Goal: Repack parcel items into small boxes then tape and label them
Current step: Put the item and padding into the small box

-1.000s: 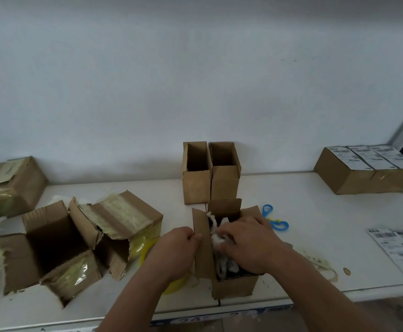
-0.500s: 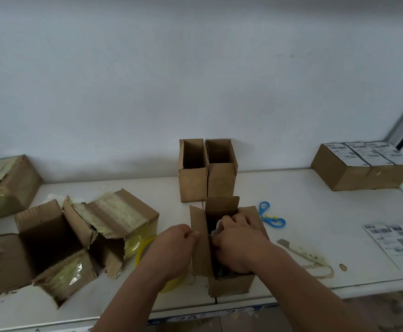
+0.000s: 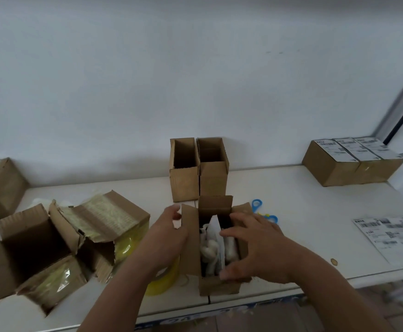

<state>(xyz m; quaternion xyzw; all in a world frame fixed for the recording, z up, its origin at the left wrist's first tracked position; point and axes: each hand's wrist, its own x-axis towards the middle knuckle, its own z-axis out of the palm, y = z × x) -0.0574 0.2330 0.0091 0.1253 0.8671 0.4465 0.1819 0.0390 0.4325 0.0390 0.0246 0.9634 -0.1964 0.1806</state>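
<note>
My left hand (image 3: 165, 232) rests against the outer side of the left flap of the small box (image 3: 216, 245) I am filling, fingers loosely spread and not curled round anything; my right hand (image 3: 255, 248) lies over the box's right side, fingers fairly straight above the opening, thumb near the front wall, holding nothing that I can make out; inside, between my hands, sit white wrapped items (image 3: 211, 245), standing up to about the rim.

What could go wrong, as I judge it: the box stands close to the near table edge (image 3: 243, 299), just below my right wrist, so a hard downward press on the flaps might slide or tip it toward me; the items may sit too high for the flaps to close flat, and forcing them could crush the contents or bulge the top so tape will not lie smooth; the upright back flap, beyond my fingertips, may spring open again.

Room to move: the yellow tape roll (image 3: 164, 279) lies under my left forearm, touching or nearly touching the box; torn large cartons (image 3: 59, 238) crowd farther left; two empty small boxes (image 3: 199, 168) stand just beyond my fingertips; blue scissors (image 3: 264, 210) lie behind my right hand; bare tabletop stretches right toward the label sheets (image 3: 392, 234), well apart; labelled boxes (image 3: 351, 162) sit far right at the back.
</note>
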